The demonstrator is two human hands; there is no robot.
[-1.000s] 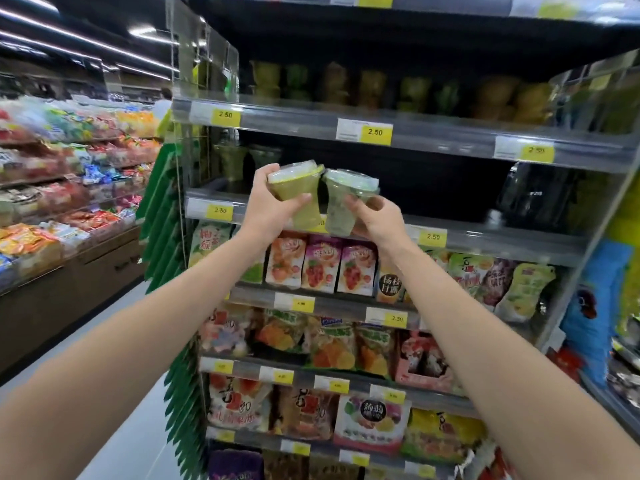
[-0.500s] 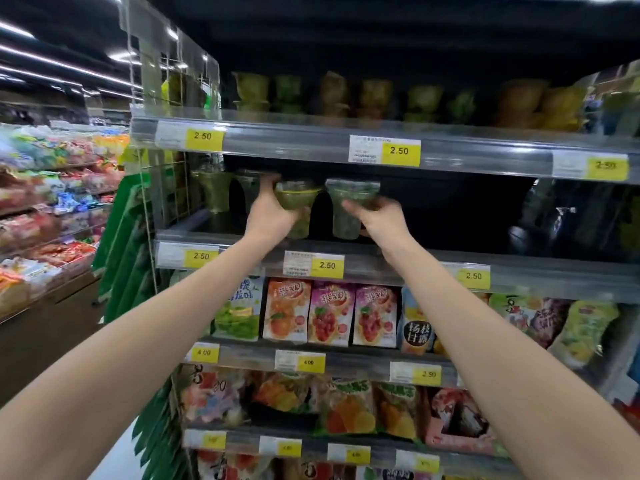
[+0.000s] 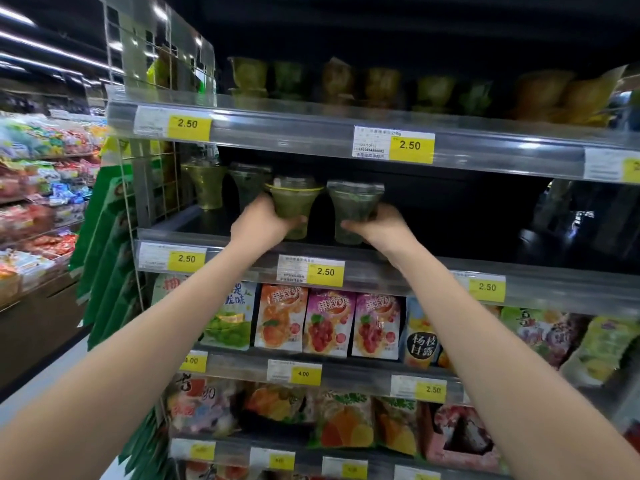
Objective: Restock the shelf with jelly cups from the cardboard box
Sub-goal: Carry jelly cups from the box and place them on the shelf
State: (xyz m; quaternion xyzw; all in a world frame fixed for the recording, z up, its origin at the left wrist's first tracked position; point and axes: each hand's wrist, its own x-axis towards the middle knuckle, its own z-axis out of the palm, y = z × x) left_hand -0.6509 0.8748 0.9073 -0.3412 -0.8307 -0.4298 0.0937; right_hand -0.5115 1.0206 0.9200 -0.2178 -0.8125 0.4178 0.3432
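One cloudy green jelly cup [image 3: 294, 202] stands upright in the curled left grip [image 3: 263, 223]; the right grip [image 3: 381, 227] curls round the base of a clearer jelly cup [image 3: 354, 206]; both lidded.

Held jelly cups: left one [image 3: 293, 202] olive green with yellow rim, right one [image 3: 354, 206] pale green, clear-lidded; price tags [image 3: 411, 145] yellow; shelf [image 3: 346, 136] edge grey

Dark shelf [image 3: 187, 225], two jelly cups [image 3: 207, 187] far left
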